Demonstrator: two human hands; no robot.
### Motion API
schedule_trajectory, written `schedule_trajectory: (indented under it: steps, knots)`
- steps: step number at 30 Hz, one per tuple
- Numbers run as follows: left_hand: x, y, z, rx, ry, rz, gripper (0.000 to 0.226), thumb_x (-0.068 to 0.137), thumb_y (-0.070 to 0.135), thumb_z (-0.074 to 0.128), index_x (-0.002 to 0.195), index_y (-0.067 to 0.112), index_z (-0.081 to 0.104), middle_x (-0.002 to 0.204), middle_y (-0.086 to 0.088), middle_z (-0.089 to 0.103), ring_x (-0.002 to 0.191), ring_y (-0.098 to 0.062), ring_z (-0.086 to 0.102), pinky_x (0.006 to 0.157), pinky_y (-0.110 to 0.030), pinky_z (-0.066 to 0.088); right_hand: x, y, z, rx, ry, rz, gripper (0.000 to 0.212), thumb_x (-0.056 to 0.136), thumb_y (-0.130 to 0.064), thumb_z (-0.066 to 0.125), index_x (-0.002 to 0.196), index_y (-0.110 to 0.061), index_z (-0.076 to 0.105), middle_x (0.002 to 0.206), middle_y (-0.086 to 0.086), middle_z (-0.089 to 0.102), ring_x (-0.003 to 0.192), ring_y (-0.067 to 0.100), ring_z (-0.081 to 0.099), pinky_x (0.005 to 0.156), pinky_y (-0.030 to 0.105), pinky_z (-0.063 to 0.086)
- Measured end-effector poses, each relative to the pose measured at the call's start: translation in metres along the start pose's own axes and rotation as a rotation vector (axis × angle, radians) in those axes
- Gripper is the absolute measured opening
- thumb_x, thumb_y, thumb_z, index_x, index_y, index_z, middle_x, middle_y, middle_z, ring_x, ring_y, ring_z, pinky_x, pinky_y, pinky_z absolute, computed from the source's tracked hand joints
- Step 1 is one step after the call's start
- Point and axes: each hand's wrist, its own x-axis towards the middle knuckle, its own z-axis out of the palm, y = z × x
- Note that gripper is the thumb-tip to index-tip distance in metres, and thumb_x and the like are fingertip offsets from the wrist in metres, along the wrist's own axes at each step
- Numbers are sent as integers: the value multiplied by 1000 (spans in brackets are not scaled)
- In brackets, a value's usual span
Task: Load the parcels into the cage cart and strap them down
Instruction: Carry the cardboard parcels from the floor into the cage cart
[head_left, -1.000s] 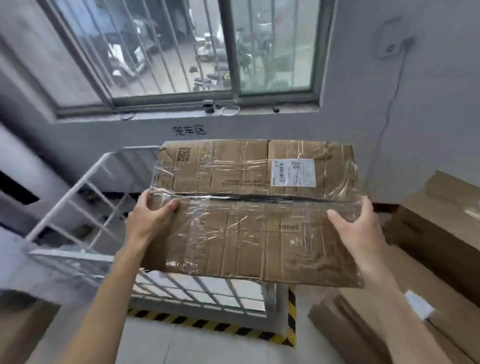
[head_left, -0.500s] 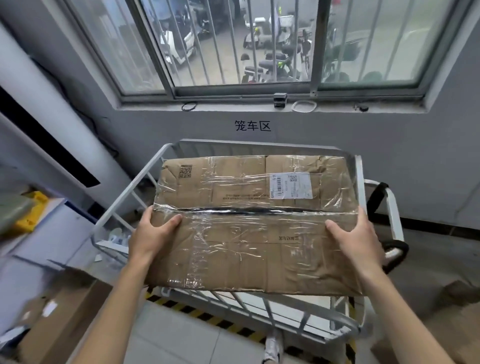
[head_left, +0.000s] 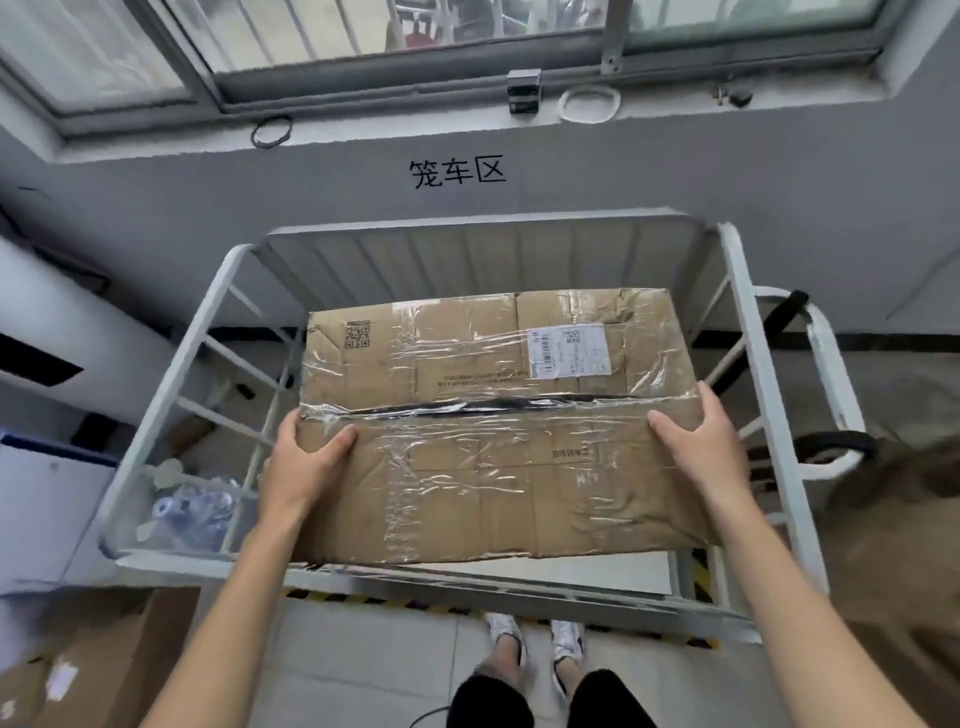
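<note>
A flat cardboard parcel (head_left: 498, 426), wrapped in clear film with a dark seam running across its middle, is held level above the open top of the cage cart (head_left: 743, 322). A white shipping label (head_left: 568, 351) sits on its far right part and a printed code square (head_left: 358, 335) at its far left corner. The left hand (head_left: 304, 462) grips the parcel's left edge, thumb on top, and the right hand (head_left: 696, 441) grips the right edge the same way; both arms are bare. The parcel's near edge overhangs the cart's near rail, and its far edge stops short of the cart's ribbed back panel. Inside the cart's near left corner lies some crumpled clear plastic (head_left: 192, 506). The cart stands against a grey wall bearing black characters (head_left: 457, 173), under a barred window (head_left: 467, 31). Other cardboard boxes (head_left: 98, 670) rest on the floor at the lower left.
</note>
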Motion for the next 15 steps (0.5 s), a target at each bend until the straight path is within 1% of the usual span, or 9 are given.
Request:
schedule_trajectory:
  steps: [3, 6, 7, 9, 10, 11, 13, 15]
  knots:
    - [42, -5, 48, 19, -125, -8, 112, 56, 85, 60, 150, 31, 33, 148, -10, 51, 134, -34, 49, 109, -47, 38, 25, 23, 16, -13, 23, 76, 86, 86, -46, 71, 157, -25, 28, 155, 4, 45, 137, 30, 47, 108, 49, 43]
    - [74, -16, 107, 22, -234, 0, 109, 60, 84, 63, 150, 33, 29, 149, -5, 50, 134, -31, 48, 104, -44, 38, 52, 57, 34, -12, 48, 155, 88, 86, -51, 68, 158, -27, 24, 156, 2, 43, 137, 28, 46, 108, 51, 42]
    - [84, -20, 128, 15, -269, 3, 108, 61, 82, 65, 150, 34, 29, 150, -3, 49, 135, -30, 47, 104, -43, 37, 64, 70, 42, -8, 51, 176, 87, 86, -52, 67, 157, -27, 25, 155, 2, 43, 136, 27, 47, 106, 49, 43]
    - [102, -31, 172, -8, -338, -5, 108, 62, 79, 69, 151, 32, 29, 151, -1, 46, 137, -26, 44, 108, -42, 35, 88, 97, 58, -10, 63, 219, 84, 87, -51, 65, 157, -25, 27, 153, 2, 46, 133, 25, 48, 104, 44, 43]
    - [112, -37, 196, -15, -369, -9, 108, 62, 77, 71, 151, 31, 29, 151, -1, 45, 137, -24, 43, 111, -42, 35, 101, 113, 66, -20, 68, 242, 84, 86, -52, 64, 157, -25, 27, 153, 3, 46, 135, 26, 48, 106, 45, 42]
    - [122, -45, 220, -17, -394, -16, 108, 63, 75, 72, 151, 30, 29, 149, 0, 46, 135, -21, 44, 111, -40, 36, 116, 130, 75, -35, 71, 265, 84, 86, -53, 63, 157, -25, 27, 154, 3, 45, 137, 27, 46, 109, 47, 40]
    - [142, -62, 268, -21, -423, -33, 107, 62, 73, 75, 150, 30, 31, 139, 6, 50, 125, -15, 47, 105, -34, 37, 145, 164, 97, -71, 69, 295, 84, 85, -54, 62, 156, -25, 27, 154, 4, 44, 138, 29, 44, 112, 50, 38]
    - [159, -84, 316, -18, -446, -50, 106, 60, 76, 74, 147, 32, 32, 132, 10, 53, 119, -13, 51, 102, -35, 40, 173, 202, 121, -113, 54, 308, 85, 86, -54, 63, 156, -24, 25, 156, 4, 41, 140, 29, 42, 112, 51, 38]
